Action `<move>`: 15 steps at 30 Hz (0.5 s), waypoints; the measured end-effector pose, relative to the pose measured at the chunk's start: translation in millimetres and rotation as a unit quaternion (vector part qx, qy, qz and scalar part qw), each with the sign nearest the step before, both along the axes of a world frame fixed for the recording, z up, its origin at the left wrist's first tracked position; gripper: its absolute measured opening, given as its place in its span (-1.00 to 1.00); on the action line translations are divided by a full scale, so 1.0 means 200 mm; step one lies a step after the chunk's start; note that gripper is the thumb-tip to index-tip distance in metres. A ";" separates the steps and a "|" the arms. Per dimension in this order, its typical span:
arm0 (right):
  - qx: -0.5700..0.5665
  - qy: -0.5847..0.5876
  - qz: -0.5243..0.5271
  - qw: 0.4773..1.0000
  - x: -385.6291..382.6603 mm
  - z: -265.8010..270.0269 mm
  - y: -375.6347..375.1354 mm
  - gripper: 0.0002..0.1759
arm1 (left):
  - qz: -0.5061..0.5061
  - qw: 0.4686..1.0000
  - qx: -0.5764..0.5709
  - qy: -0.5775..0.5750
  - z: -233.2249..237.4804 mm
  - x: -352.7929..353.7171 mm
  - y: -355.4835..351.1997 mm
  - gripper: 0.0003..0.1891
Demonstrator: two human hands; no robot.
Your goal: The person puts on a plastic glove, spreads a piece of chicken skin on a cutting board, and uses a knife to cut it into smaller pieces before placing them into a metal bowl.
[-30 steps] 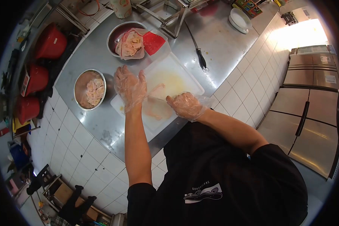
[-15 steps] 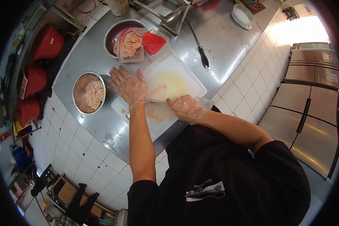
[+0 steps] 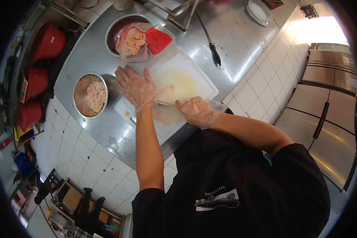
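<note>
My left hand (image 3: 135, 90), in a clear plastic glove, is palm down with fingers spread over the left part of the white cutting board (image 3: 204, 77). My gloved right hand (image 3: 195, 111) is closed round the handle end of a knife (image 3: 167, 104), whose blade points left toward my left wrist. Strips of pale raw meat (image 3: 165, 93) lie on the board beside the blade. Left of my left hand, a steel bowl (image 3: 78, 95) holds meat pieces (image 3: 96, 96). Above it, a plastic bag of meat (image 3: 133, 43) rests on a second steel bowl (image 3: 111, 35) and a board corner.
A black-handled sharpening rod (image 3: 215, 54) lies on the steel table (image 3: 242, 47). White dishes (image 3: 259, 14) and a metal frame (image 3: 182, 18) stand farther back. Red tubs (image 3: 48, 41) line the left side. A person's dark-clad legs (image 3: 89, 206) show at lower left. Steel refrigerators (image 3: 309, 115) stand right.
The view has shifted slightly, with the bowls and bag appearing a little farther left and up. My right hand has tilted slightly on the knife; my left hand stays spread.
</note>
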State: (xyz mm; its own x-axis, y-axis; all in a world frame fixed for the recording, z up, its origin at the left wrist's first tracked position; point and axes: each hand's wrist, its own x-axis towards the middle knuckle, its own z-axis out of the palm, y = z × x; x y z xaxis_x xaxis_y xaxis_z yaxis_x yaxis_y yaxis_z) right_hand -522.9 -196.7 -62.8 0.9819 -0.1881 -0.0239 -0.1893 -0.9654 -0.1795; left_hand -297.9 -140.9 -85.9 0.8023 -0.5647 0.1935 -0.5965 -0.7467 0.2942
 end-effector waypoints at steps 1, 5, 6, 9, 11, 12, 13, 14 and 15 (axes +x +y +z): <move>-0.003 -0.001 0.008 1.000 -0.02 0.00 -0.01 -0.71 | 0.003 1.000 -0.006 0.003 -0.01 -0.01 0.00 -0.24; 0.024 0.045 0.017 0.999 0.04 0.02 -0.02 -0.71 | 0.004 1.000 -0.002 -0.016 0.00 0.04 0.01 -0.24; 0.012 0.012 0.022 1.000 0.04 0.00 -0.04 -0.71 | 0.004 1.000 -0.003 -0.021 0.01 0.06 0.00 -0.24; -0.015 -0.052 0.035 0.998 0.02 -0.02 -0.04 -0.72 | 0.008 1.000 -0.015 -0.023 -0.02 0.01 0.03 -0.24; -0.031 -0.047 0.045 0.997 -0.04 0.00 -0.08 -0.71 | 0.015 0.999 -0.030 -0.016 -0.03 -0.01 0.01 -0.24; -0.021 -0.017 0.050 0.998 -0.02 0.01 -0.09 -0.70 | 0.019 0.999 -0.035 -0.006 -0.03 -0.01 0.00 -0.24; -0.008 0.011 0.052 0.999 -0.01 0.02 -0.09 -0.70 | 0.020 0.999 -0.036 0.003 -0.03 -0.01 0.01 -0.24; 0.003 0.039 0.053 0.998 0.00 0.03 -0.09 -0.69 | 0.013 1.000 -0.025 -0.003 -0.02 0.01 0.00 -0.24; 0.006 0.023 0.048 0.999 0.00 0.00 -0.08 -0.62 | 0.005 1.000 -0.018 -0.010 -0.01 0.04 -0.02 -0.24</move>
State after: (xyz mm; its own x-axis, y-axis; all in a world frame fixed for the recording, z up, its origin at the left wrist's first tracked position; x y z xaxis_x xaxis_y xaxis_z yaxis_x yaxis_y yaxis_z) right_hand -523.1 -212.7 -62.3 0.9931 -0.0931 -0.0708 -0.1048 -0.9771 -0.1851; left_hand -290.1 -144.1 -87.7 0.8036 -0.5493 0.2289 -0.5951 -0.7416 0.3095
